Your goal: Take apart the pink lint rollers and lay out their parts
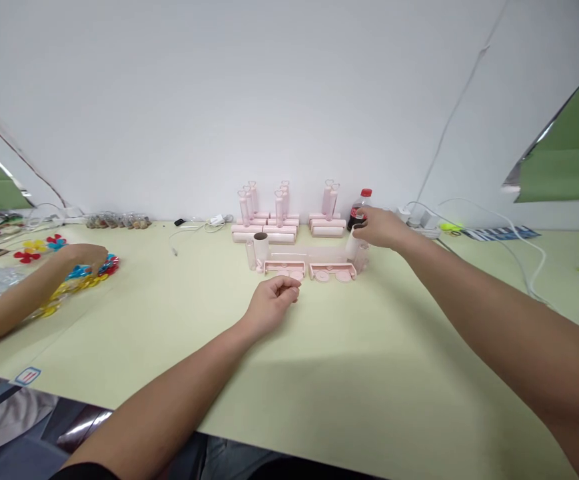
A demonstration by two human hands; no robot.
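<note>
My right hand (380, 227) reaches out to the far right, its fingers closed around the top of a white lint roller refill roll (352, 246) that stands upright. My left hand (270, 305) rests on the table with curled fingers; nothing shows in them. Just beyond it lie pink lint roller parts: one open pink case piece (284, 267) and another pink case piece (332, 269), with round discs by them. A second white roll (262, 248) with a cardboard core stands at the left of this group, beside a clear pink cylinder (251, 255).
Pink lint rollers (264, 233) with upright handles line the wall. A cola bottle (362, 207) stands behind my right hand. White cables (524, 260) and chargers lie on the right. At left, another person's hand (86, 255) is among colourful plastic pieces (76, 283).
</note>
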